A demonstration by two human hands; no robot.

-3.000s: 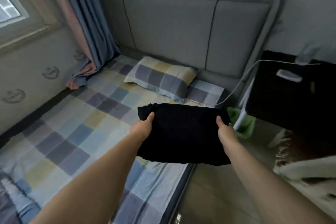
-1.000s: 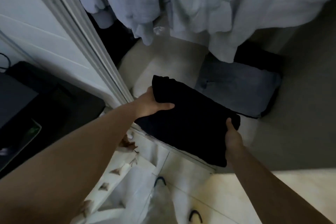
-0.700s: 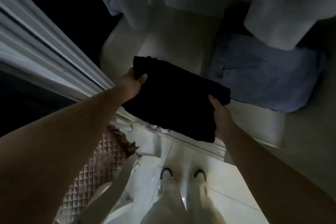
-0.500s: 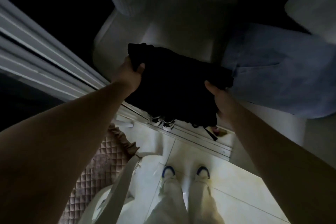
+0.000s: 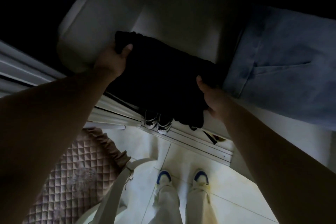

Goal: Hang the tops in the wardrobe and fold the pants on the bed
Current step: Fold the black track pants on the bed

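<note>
A folded black garment [image 5: 163,78] is held over the front edge of a pale wardrobe shelf [image 5: 174,16]. My left hand [image 5: 112,60] grips its far left corner, thumb on top. My right hand [image 5: 209,94] grips its near right edge, fingers underneath. Folded light blue jeans [image 5: 283,71] lie on the same shelf just to the right, touching the black garment's right side. The scene is dim and the garment's folds are hard to make out.
The wardrobe's sliding-door track [image 5: 190,143] runs across below the shelf, with a pair of black-and-white shoes [image 5: 158,123] beneath. A quilted pink cover [image 5: 72,178] lies at lower left. My feet [image 5: 181,178] stand on white floor tiles.
I carried the black garment from the bed to the wardrobe. In the last second it moved lower and further onto the shelf, next to the jeans; the hanging clothes have left the view.
</note>
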